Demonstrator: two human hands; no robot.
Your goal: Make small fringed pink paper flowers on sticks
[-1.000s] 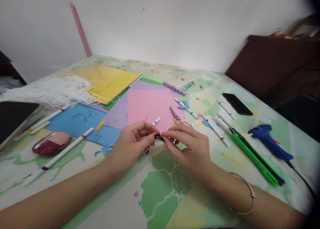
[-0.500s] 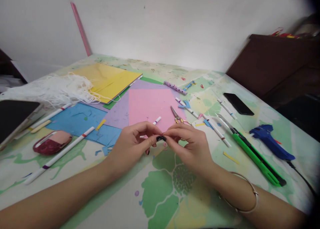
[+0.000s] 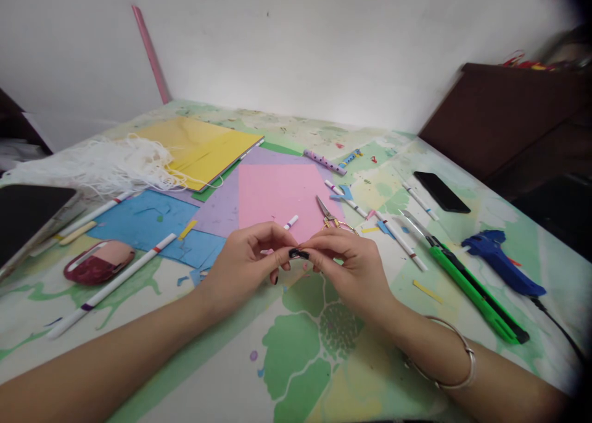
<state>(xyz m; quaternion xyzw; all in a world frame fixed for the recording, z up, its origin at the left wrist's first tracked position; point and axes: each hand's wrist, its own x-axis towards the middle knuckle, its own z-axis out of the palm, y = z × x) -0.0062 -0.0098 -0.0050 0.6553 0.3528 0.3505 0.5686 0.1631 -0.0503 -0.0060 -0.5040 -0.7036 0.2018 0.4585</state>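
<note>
My left hand [image 3: 259,256] and my right hand [image 3: 349,259] meet over the near edge of a pink sheet [image 3: 282,195]. Thumbs and forefingers of both are pinched together, tip against tip. Whatever lies between the fingertips is hidden or too small to name; a bit of pink shows near them. Just beyond my right hand are small scissors [image 3: 329,213] with gold handles, partly covered by its knuckles. A white marker [image 3: 291,222] pokes out behind the fingers of my left hand.
To the right lie a green utility knife [image 3: 476,293] with its blade out, a blue glue gun [image 3: 504,262] with a cord, and a black phone [image 3: 441,192]. Blue sheets [image 3: 152,219], white string [image 3: 111,164] and a maroon case [image 3: 99,262] are at left.
Both hands stay in the same place, pinched together. The thumbs have shifted slightly against each other; the things on the table have not moved.
</note>
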